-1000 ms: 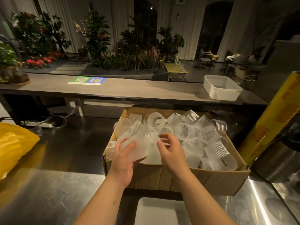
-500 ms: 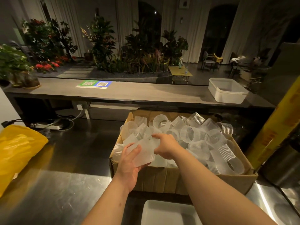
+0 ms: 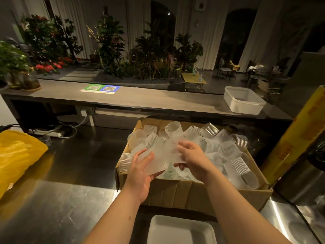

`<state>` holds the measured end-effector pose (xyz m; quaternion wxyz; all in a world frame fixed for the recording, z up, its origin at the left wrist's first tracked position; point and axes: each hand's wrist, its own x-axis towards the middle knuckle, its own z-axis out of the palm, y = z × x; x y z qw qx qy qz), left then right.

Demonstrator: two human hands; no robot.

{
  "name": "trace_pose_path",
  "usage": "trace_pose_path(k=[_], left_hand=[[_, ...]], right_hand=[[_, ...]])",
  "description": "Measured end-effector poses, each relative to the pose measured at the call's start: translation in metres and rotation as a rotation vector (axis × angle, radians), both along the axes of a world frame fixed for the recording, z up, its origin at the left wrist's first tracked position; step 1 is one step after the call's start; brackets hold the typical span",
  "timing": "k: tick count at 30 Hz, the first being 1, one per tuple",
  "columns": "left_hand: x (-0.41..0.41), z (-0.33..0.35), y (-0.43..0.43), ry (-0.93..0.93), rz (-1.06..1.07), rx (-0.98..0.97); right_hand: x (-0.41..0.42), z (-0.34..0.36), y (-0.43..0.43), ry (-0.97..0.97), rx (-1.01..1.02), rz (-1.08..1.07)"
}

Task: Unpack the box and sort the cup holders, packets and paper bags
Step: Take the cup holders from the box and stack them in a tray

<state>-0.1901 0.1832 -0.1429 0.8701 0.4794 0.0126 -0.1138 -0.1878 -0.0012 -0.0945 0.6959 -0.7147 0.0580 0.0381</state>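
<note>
Whereas the right hand [image 3: 193, 162] overlapped the left hand [image 3: 140, 175] 0.5 s earlier, now drawn rightward, pinching 1 ribbed cup holder [image 3: 173, 149], left hand gripping 1 frosted cup holder [image 3: 155, 162]

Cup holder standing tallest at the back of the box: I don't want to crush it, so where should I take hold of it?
Take the cup holder by its upper rim, coming from above: it stands clear of the pile in the box with its open end up, so a finger inside and thumb outside should pinch the wall lightly.
</note>
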Motion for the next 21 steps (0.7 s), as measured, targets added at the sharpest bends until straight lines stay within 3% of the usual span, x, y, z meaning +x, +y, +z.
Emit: trace_pose_path(k=[6, 12, 16, 21], left_hand=[[-0.004, 0.008, 0.0, -0.027, -0.033, 0.095], [-0.007, 0.003, 0.004, 0.016, -0.026, 0.105], [-0.006, 0.001, 0.006, 0.063, -0.001, 0.048], [-0.005, 0.001, 0.001, 0.004, -0.038, 0.17]], right_hand=[[-0.005, -0.006, 0.006, 0.154, -0.09, 0.266], [-0.008, -0.009, 0.019, 0.128, -0.233, 0.255], [-0.007, -0.008, 0.018, 0.209, -0.177, 0.163], [-0.001, -0.011, 0.025, 0.172, -0.319, 0.145]])
